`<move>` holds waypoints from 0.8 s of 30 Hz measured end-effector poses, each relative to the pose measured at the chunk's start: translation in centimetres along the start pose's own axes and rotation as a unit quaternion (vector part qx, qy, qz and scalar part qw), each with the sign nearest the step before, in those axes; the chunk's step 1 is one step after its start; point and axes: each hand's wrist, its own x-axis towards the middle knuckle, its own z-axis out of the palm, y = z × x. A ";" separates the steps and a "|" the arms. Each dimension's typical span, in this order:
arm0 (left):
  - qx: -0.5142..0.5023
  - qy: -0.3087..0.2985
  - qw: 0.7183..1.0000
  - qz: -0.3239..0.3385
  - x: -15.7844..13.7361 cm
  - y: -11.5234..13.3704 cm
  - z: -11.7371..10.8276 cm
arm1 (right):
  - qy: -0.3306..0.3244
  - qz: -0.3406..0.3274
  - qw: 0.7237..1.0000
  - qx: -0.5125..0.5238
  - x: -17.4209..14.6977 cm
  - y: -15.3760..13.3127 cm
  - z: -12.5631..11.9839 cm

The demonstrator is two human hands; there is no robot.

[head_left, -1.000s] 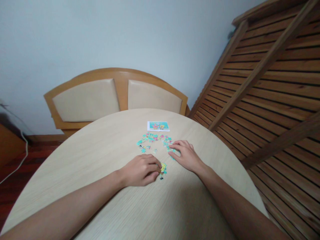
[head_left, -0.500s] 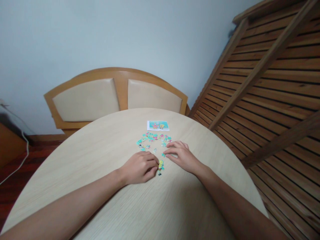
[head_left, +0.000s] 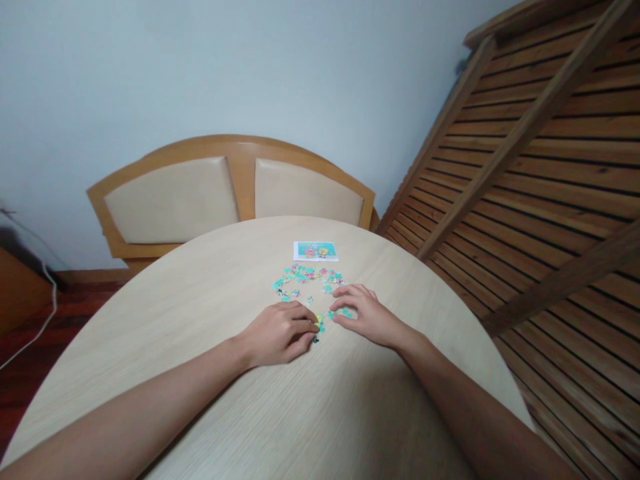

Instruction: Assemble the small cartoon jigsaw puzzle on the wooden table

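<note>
Near the middle of the frame, slightly below centre, a small yellow-and-teal puzzle cluster (head_left: 319, 323) lies on the pale table (head_left: 210, 293), partly hidden by the fingers of the left hand (head_left: 283, 333). Compared with 1.0 s ago, the cluster has slid slightly up and to the left in the frame, and the left hand has shifted with it, now covering more of it. Those fingers are curled at its left edge; I cannot tell whether they pinch it or only press on it.

The right hand (head_left: 367, 313), right of centre, has its thumb and forefinger narrowly parted, with teal pieces showing between them. Just beyond their tips is a small teal piece (head_left: 331, 314), near the cluster's upper right but apart from it. At 0.5 s ago a teal piece lay slightly higher and further left; it is probably the same piece. Contact with the fingertips is too small to make out.

For the work in hand, the change seems to be a matter of lining up: cluster and piece sit close, but nothing new is visibly joined. Most loose pieces (head_left: 303, 273) are spread in an arc above the hands, below the printed card (head_left: 316, 251), so the assembly looks far from complete.
</note>
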 end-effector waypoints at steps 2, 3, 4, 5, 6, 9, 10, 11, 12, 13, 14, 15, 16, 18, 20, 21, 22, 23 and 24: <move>-0.001 -0.005 1.000 0.001 0.0 0.0 0.1 | -0.006 0.003 1.000 0.011 0.0 -0.2 0.0; -0.001 -0.007 1.000 0.001 0.0 0.0 0.1 | -0.012 0.002 1.000 0.016 -0.1 -0.3 0.0; -0.001 -0.008 1.000 0.001 0.0 0.0 0.1 | -0.019 0.001 1.000 0.022 -0.1 -0.4 0.0; -0.001 -0.010 1.000 0.001 0.0 0.0 0.1 | -0.027 -0.002 0.999 0.028 -0.2 -0.5 -0.1; -0.002 -0.012 1.000 0.002 0.0 0.0 0.1 | -0.034 -0.007 0.999 0.034 -0.2 -0.6 -0.1; -0.001 -0.017 1.000 0.003 0.0 0.0 0.1 | -0.043 -0.022 0.998 0.048 -0.2 -0.8 -0.3; -0.001 -0.019 1.000 0.003 0.0 0.0 0.0 | -0.045 -0.025 0.997 0.050 -0.2 -0.9 -0.4; -0.002 -0.020 1.000 0.003 0.0 -0.1 0.0 | -0.047 -0.027 0.997 0.051 -0.2 -0.9 -0.4; -0.003 -0.020 1.000 0.004 0.0 -0.1 0.0 | -0.048 -0.028 0.997 0.052 -0.2 -1.0 -0.5; -0.003 -0.021 1.000 0.004 0.0 -0.1 0.1 | -0.048 -0.029 0.997 0.052 -0.2 -1.0 -0.5; -0.004 -0.022 1.000 0.004 0.0 -0.1 0.1 | -0.050 -0.029 0.997 0.052 -0.2 -1.0 -0.4; -0.004 -0.023 1.000 0.003 0.0 -0.1 0.1 | -0.051 -0.031 0.997 0.052 -0.1 -1.0 -0.4; -0.004 -0.024 1.000 0.003 -0.1 -0.2 0.2 | -0.052 -0.033 0.997 0.052 -0.1 -1.0 -0.4; -0.004 -0.025 1.000 0.003 -0.1 -0.2 0.2 | -0.057 -0.038 0.996 0.048 -0.1 -0.9 -0.3; -0.004 -0.022 1.000 0.005 -0.1 -0.2 0.2 | -0.058 -0.042 0.997 0.041 -0.1 -0.9 -0.3; -0.005 -0.020 1.000 0.006 -0.1 -0.2 0.2 | -0.057 -0.044 0.997 0.037 -0.1 -0.9 -0.3; -0.006 -0.018 1.000 0.006 -0.1 -0.1 0.2 | -0.056 -0.046 0.997 0.033 -0.1 -0.9 -0.2; -0.008 -0.017 1.000 0.007 -0.1 -0.1 0.1 | -0.055 -0.049 0.997 0.030 -0.1 -1.0 -0.3; -0.010 -0.016 1.000 0.007 0.0 -0.1 0.1 | -0.054 -0.051 0.997 0.027 -0.1 -1.0 -0.3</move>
